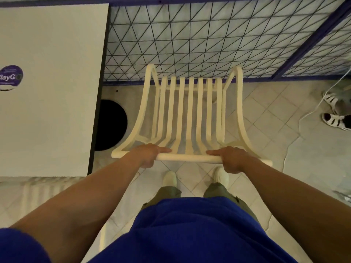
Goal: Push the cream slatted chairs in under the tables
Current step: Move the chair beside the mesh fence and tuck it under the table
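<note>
Both bare arms are being stretched straight out and down from the blue short sleeves, roughly parallel. The left hand (150,155) is being kept wrapped over the rounded top rail of the cream slatted plastic chair (190,118), near the rail's left end, with the fingers curled under it and the index finger laid flat along the rail toward the middle. The right hand (230,158) is being held the same way near the rail's right end, so the rail is clamped by two closed fists, fully gripped.

The chair itself is being kept on the beige tiled floor (266,114), its seat pointing away toward the blue-framed wire mesh panel (209,38), front legs just about at the panel's base. It's sitting just beside the right edge of the white rectangular table (53,111) with a purple sticker (11,76), not tucked under it. The table's round black base (112,126) is being partly shown between the table edge and the chair's left armrest. White shoes (170,178) are planted right behind the chair.
</note>
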`<state>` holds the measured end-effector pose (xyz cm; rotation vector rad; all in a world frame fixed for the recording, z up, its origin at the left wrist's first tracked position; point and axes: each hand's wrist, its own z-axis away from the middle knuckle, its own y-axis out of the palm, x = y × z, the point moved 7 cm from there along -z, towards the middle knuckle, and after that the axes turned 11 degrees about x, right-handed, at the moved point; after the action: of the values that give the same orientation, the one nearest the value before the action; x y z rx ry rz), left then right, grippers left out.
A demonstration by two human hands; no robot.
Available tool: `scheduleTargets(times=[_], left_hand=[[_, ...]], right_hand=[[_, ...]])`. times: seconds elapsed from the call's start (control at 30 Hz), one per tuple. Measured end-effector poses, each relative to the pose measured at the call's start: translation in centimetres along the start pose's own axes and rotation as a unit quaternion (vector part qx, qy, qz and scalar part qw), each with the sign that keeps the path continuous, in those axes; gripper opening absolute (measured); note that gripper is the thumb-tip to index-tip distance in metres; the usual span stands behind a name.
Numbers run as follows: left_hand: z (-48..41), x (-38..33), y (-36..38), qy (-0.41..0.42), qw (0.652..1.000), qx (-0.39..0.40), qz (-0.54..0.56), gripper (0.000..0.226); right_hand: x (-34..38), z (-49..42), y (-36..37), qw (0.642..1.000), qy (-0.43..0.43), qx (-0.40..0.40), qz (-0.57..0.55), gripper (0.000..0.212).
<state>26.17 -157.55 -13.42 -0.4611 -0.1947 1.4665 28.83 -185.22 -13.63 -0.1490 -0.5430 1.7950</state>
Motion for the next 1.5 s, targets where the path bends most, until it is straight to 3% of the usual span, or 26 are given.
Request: scheduleTargets(times=[0.5, 1.0, 1.5], left_hand=[[0.1, -4.2, 0.8, -0.024, 0.998, -0.034, 0.056, 0.086], [-0.9, -13.0, 3.0, -0.072, 0.973, -0.051, 0.214, 0.088], [-1.6, -13.4, 3.5, -0.044, 0.967, -0.057, 0.246, 0.084]], right_hand=[[-4.0, 0.1, -1.2, 0.999, -0.018, 0.004, 0.036, 0.081], [-9.5, 0.5, -7.0, 0.978, -0.064, 0.040, 0.196, 0.080], [-9.9, 0.8, -7.4, 0.972, 0.024, -0.068, 0.223, 0.062]])
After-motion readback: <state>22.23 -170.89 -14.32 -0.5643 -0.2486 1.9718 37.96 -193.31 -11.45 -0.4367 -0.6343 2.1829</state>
